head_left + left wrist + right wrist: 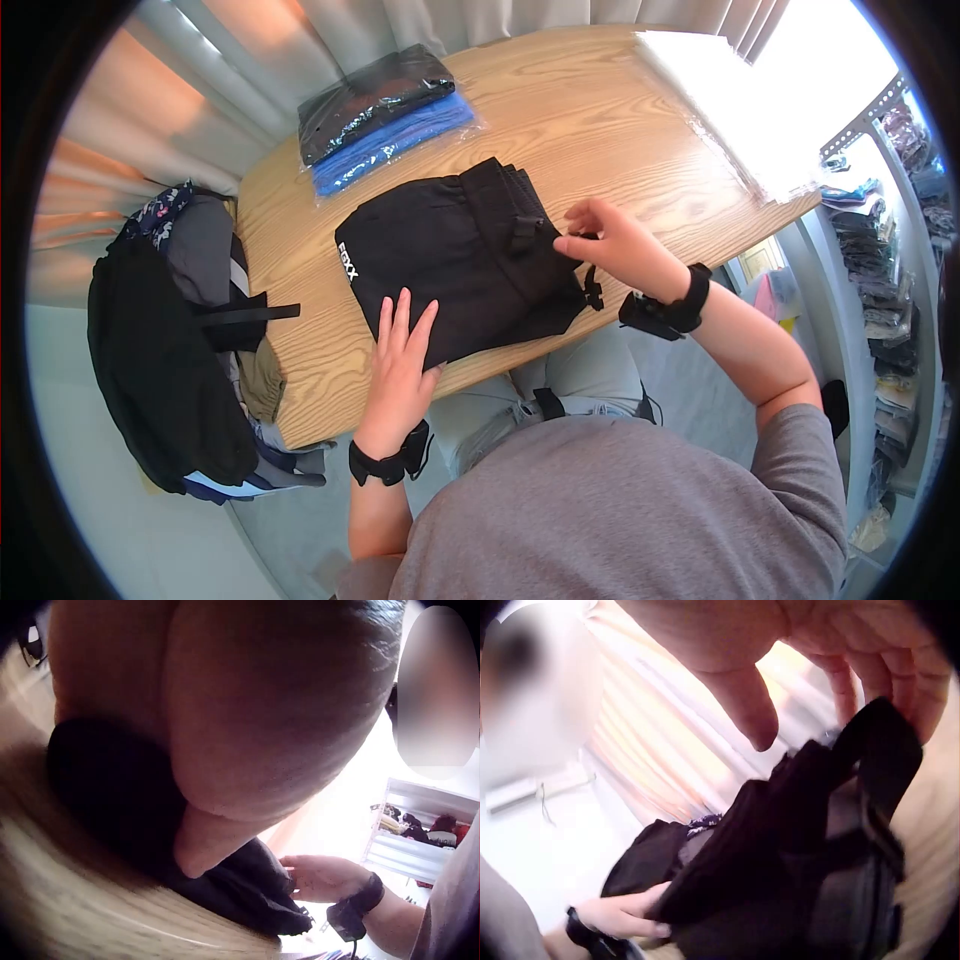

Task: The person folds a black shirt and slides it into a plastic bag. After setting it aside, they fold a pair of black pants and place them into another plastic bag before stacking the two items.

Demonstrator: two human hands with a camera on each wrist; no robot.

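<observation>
A folded black garment (430, 230) with white lettering on its left side lies on the wooden table. My left hand (400, 345) rests on its near left part, fingers straight and spread. At the garment's right edge is my right hand (615, 245), its fingers bent a little. In the right wrist view, those fingers touch a black strap (889, 761) that rises in a loop from the garment, while the thumb (754, 712) stands apart from it. A dark cord end (593, 290) hangs off the garment's right edge.
Clear-wrapped packs, one black (380, 95) and one blue (395, 140), lie at the back left. Clear plastic bags (715, 105) are at the far right. Clothes (165, 340) are heaped beyond the table's left edge. A shelf (880, 300) of packed items stands at right.
</observation>
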